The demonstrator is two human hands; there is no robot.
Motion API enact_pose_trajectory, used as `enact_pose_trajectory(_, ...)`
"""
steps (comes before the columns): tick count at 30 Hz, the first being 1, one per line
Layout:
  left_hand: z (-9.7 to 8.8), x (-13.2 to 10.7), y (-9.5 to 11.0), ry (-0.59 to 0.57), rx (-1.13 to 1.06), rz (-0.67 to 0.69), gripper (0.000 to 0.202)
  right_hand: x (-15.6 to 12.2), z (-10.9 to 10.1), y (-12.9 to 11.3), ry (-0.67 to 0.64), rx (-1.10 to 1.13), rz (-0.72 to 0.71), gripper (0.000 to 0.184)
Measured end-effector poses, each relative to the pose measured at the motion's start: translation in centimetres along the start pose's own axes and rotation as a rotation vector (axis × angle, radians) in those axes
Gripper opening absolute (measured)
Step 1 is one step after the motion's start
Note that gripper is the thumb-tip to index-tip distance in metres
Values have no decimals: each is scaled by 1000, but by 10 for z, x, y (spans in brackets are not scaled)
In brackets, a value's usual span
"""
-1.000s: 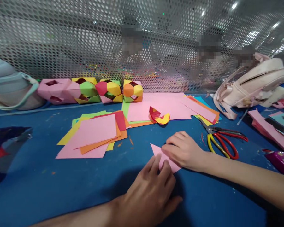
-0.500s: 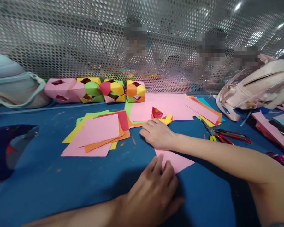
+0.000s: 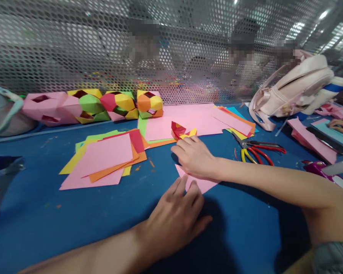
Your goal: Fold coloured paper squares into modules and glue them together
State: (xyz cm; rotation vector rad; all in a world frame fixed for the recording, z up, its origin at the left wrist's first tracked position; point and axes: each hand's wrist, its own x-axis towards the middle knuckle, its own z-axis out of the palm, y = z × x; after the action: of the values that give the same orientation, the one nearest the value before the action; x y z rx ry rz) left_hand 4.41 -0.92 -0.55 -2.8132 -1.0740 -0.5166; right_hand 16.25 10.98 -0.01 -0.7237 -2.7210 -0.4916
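A pink paper triangle (image 3: 201, 184) lies folded on the blue table (image 3: 74, 213). My left hand (image 3: 174, 219) rests flat on its near corner, fingers stretched out, pinning it down. My right hand (image 3: 194, 156) lies palm down over the triangle's far edge, fingers together and pressing along the fold. Just beyond my right fingertips sits a small folded red and yellow paper piece (image 3: 183, 131).
A fanned stack of coloured sheets (image 3: 103, 158) lies left of my hands, and more pink sheets (image 3: 188, 120) lie behind. Folded paper cubes (image 3: 117, 104) line the perforated metal screen. Scissors (image 3: 255, 150) lie to the right, a pink backpack (image 3: 294, 89) beyond. Another person's hand (image 3: 341, 126) is at far right.
My right hand slid from the triangle's right side up to its far left edge, then drew back a little. The paper shifted slightly. My left hand stayed on its near corner.
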Motion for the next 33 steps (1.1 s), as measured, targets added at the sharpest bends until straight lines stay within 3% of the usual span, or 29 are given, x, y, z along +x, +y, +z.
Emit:
enact_pose_trajectory(4,0,0,-1,73,-8,14,34,-9,1,-6,-3,18,-2,20)
enact_pose_trajectory(14,1,-1,-3,109,2,33,34,-78,-29,21,-141,-168,82,25)
enact_pose_trajectory(19,-3,7,-11,15,-20,-41,41,-84,-34,20,-78,-74,183,23)
enact_pose_trajectory(23,-4,15,-17,-107,-24,-98,41,-84,-35,4,-48,123,56,21)
enact_pose_trajectory(28,-3,16,-22,-88,11,-94,35,-88,-35,-8,-91,155,-9,22)
enact_pose_trajectory(33,-6,9,-39,7,179,-71,36,-94,-47,-1,-144,153,-11,22)
